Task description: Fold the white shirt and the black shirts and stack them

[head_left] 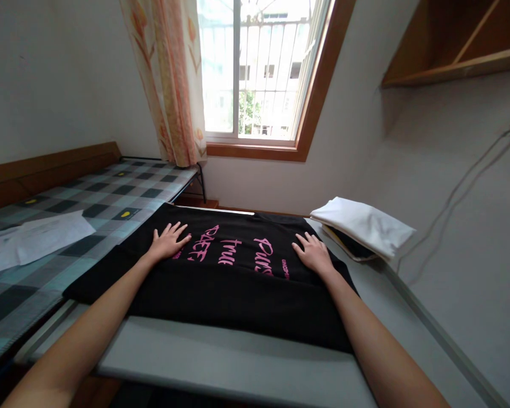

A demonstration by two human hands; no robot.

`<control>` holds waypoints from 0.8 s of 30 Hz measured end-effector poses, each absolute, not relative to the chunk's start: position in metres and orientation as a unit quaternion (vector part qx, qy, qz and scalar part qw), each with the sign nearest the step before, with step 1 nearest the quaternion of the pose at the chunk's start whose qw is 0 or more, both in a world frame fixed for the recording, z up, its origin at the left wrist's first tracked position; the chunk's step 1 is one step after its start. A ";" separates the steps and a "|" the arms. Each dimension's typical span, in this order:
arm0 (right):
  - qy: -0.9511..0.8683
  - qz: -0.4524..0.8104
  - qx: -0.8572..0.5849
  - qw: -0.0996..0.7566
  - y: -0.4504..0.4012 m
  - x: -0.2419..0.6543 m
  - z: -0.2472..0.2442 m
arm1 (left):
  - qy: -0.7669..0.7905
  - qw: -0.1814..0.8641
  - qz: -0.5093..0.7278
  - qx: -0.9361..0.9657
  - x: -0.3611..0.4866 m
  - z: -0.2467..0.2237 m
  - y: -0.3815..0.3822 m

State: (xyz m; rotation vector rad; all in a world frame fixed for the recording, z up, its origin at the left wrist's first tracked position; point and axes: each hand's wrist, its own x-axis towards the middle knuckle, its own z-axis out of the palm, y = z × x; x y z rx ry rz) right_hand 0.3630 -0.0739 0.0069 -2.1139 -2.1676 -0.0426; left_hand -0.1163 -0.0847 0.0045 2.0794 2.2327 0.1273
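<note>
A black T-shirt (233, 297) with pink lettering lies spread sideways on the white table (221, 351), its near side folded over part of the print. My left hand (169, 241) rests flat on the shirt at the left of the lettering, fingers spread. On the right part of the shirt lies my right hand (313, 252), also palm down with its fingers apart. Neither hand grips the cloth. The shirt's left end reaches over the table edge toward the bed.
Folded white cloth (363, 224) sits with something dark beneath it at the table's right back. Left of the table stands a bed with a checked cover (97, 190) and papers (38, 241). A window, a curtain (174, 79) and a wall shelf (454, 71) are beyond.
</note>
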 end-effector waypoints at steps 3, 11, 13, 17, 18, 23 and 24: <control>-0.709 -0.011 -0.702 0.065 -0.073 0.361 0.008 | 0.730 0.049 0.042 0.680 -0.117 0.006 -0.084; -0.684 -0.010 -0.724 0.089 -0.074 0.354 0.011 | 0.726 0.046 0.035 0.685 -0.119 0.007 -0.081; -0.681 -0.009 -0.727 0.091 -0.074 0.353 0.011 | 0.727 0.047 0.036 0.684 -0.119 0.006 -0.081; -0.679 -0.009 -0.727 0.101 -0.073 0.353 0.010 | 0.726 0.050 0.045 0.684 -0.118 0.006 -0.083; -0.678 -0.007 -0.728 0.103 -0.073 0.353 0.010 | 0.725 0.051 0.048 0.685 -0.118 0.006 -0.083; -0.679 -0.003 -0.728 0.099 -0.073 0.354 0.010 | 0.720 0.047 0.073 0.688 -0.116 0.007 -0.086; -0.680 -0.004 -0.727 0.097 -0.073 0.354 0.010 | 0.719 0.042 0.081 0.689 -0.117 0.007 -0.086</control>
